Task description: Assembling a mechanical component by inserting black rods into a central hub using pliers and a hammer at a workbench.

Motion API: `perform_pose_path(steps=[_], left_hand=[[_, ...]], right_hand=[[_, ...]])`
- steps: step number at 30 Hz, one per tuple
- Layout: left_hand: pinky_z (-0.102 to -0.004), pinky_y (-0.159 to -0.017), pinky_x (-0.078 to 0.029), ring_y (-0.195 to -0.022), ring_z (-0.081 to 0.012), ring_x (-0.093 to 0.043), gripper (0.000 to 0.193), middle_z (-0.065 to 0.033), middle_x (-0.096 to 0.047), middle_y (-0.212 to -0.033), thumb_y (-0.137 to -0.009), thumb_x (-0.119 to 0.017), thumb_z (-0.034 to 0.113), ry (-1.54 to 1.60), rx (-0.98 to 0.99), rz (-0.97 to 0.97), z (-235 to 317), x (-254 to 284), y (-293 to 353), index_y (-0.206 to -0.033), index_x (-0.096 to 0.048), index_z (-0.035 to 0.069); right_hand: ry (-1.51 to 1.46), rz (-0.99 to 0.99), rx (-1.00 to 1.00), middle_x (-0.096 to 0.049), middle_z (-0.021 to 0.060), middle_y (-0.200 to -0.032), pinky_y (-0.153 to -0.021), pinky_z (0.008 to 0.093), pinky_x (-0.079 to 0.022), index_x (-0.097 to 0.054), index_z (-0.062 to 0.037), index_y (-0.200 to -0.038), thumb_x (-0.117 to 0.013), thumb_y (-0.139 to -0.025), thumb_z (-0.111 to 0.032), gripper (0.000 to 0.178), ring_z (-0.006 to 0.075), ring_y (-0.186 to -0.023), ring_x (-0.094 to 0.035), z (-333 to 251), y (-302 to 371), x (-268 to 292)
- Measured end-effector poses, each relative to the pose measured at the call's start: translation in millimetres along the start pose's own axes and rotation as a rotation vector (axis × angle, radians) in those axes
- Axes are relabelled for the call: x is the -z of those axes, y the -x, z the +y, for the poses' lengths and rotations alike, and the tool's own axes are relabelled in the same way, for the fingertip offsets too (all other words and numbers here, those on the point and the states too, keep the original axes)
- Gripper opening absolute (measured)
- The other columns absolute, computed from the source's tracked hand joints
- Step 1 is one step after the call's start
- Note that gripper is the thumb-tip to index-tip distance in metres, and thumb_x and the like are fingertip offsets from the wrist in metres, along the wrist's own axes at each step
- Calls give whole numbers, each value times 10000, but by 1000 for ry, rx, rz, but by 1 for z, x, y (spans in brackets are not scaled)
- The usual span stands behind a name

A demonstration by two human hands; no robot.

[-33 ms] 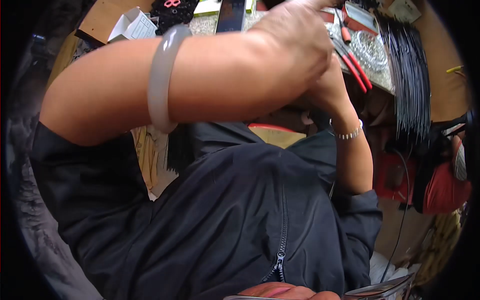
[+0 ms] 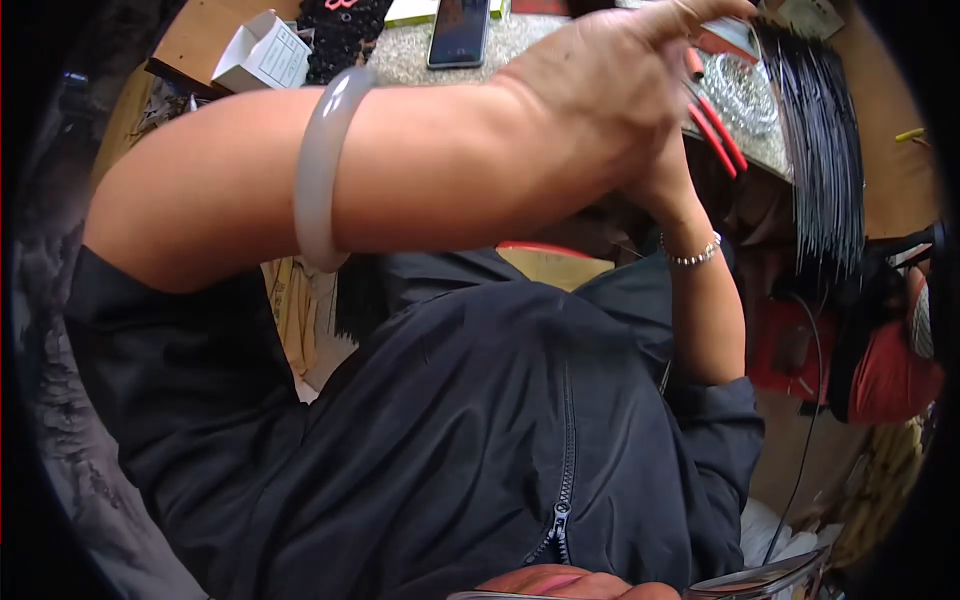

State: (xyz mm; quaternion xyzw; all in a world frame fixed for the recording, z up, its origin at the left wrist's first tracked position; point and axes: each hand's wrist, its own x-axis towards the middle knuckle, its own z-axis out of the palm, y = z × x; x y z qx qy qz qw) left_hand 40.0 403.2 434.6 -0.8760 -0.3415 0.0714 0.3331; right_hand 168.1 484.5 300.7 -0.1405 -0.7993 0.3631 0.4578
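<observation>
My left hand [image 2: 610, 85] is raised over the worktop's near edge, with a pale translucent bangle [image 2: 325, 170] on its forearm. One finger stretches to the upper right. The others bend down out of sight, and whatever they hold is hidden. Beneath it, my right hand [image 2: 655, 180] is mostly covered and its fingers do not show; a silver bracelet [image 2: 692, 252] circles that wrist. Just right of both hands lie pliers with red handles [image 2: 715, 140], partly covered by my left hand. An orange-red tool handle [image 2: 693, 64] is close by.
On the speckled worktop [image 2: 400, 58] lie a dark phone [image 2: 459, 35] and a coil of clear, shiny strands [image 2: 745, 95]. Long black strands [image 2: 828, 160] hang over the right edge. At the back left are an open white box [image 2: 265, 55] and a black beaded heap [image 2: 345, 45].
My left hand has shifted slightly, and its stretched finger now reaches farther right. The phone and worktop appear a little lower in view, while more of the pliers is covered.
</observation>
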Motion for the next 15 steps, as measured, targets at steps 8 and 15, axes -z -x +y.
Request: perform_pose_path(steps=[8,15], left_hand=[[-487,-1072,-325,-1225,-413,-459,639,-283,-518,-1245,-900,-535,325,123,440,367,12,-12,-5,-1341,-369,-107],[-486,-1155,-49,-1374,-326,-283,791,-186,-366,-1442,-956,-439,476,1735,387,587,-28,-56,-10,-1447,-128,-61]], right_hand=[[-646,-6,-487,-653,67,-681,-585,263,-517,-673,37,-847,-654,-865,-51,92,120,-604,-614,56,79,-36],[-931,-69,-559,-678,119,-838,-768,297,-536,-611,42,-1115,-707,-807,-132,366,165,-790,-655,55,85,-30]])
